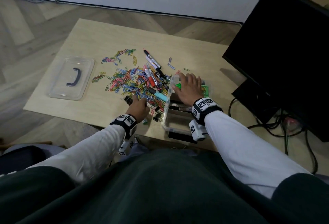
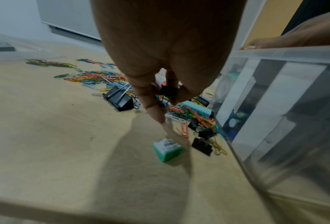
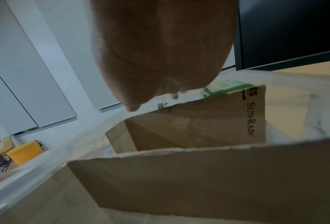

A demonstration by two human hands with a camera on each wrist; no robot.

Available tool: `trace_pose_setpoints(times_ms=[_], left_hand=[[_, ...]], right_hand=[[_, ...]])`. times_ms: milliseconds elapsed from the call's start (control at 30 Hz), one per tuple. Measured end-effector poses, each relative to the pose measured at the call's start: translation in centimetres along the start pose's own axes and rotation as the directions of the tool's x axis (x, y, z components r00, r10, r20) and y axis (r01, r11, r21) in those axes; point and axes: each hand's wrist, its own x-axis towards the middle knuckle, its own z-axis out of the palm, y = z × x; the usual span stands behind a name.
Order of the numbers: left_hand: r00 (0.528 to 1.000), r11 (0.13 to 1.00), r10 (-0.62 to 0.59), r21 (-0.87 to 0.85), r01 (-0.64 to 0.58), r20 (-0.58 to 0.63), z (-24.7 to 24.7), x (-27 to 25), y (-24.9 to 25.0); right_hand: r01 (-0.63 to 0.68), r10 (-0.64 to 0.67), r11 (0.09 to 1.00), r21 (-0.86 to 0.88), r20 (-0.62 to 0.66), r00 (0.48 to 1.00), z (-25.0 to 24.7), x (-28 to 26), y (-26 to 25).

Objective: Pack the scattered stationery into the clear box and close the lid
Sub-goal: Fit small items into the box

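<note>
While the left hand (image 1: 138,107) works low in the centre of the head view at the near edge of the heap of coloured wire paper clips (image 1: 132,83), the right hand (image 1: 188,88) lies spread and relaxed over the far end of the clear plastic box (image 1: 166,109) right of centre, holding nothing that I can see; the clear flat lid with a dark handle (image 1: 71,77) sits well apart at left on the pale wooden table (image 1: 89,42). From the left wrist view, the fingers (image 2: 152,97) pinch a small black binder clip (image 2: 168,91) with a few paper clips hanging from it, just beside the box wall (image 2: 275,106) at right; a larger black binder clip (image 2: 119,97) and a small green sharpener (image 2: 167,149) lie below on the table. I would lift the clip clear of the rim before releasing, so the dangling clips do not snag. From the right wrist view, brown cardboard dividers (image 3: 194,124) stand inside the box under the palm (image 3: 160,50), fingers mostly hidden.
</note>
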Motion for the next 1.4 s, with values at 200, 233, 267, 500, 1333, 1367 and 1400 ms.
trace_pose_setpoints(times_ms=[200,233,267,500,1333,1367,1400], left_hand=[[0.969,0.973,0.226,-0.06,-0.221,0.098,1.2,-0.2,1.5],[0.966,0.974,0.228,-0.037,-0.225,0.124,1.4,-0.3,1.4],[0.961,0.972,0.23,0.014,-0.235,0.156,1.6,-0.3,1.4],[0.901,0.874,0.316,0.278,-0.399,0.297,2.4,-0.1,0.9],[0.964,0.946,0.264,-0.19,-0.263,-0.021,-2.0,0.6,2.0],[0.963,0.935,0.265,-0.23,-0.271,-0.059,-2.6,0.7,2.5],[0.963,0.923,0.254,-0.275,-0.269,-0.09,-3.3,0.7,3.0]], right_hand=[[-0.004,0.004,1.0,0.01,0.004,1.0,-0.1,-0.4,-0.1],[-0.004,0.004,1.0,0.008,0.003,1.0,0.0,-0.5,-0.1],[-0.003,0.003,1.0,0.006,0.001,1.0,0.0,-0.6,-0.1],[0.004,-0.004,1.0,0.011,0.023,1.0,-0.3,-0.8,-0.1],[0.0,-0.014,0.965,0.261,0.051,0.999,-2.0,-0.2,0.3],[-0.009,-0.005,0.92,0.393,0.035,0.999,-2.9,-0.3,0.4],[-0.018,0.013,0.843,0.538,0.012,1.0,-3.7,-0.7,0.4]])
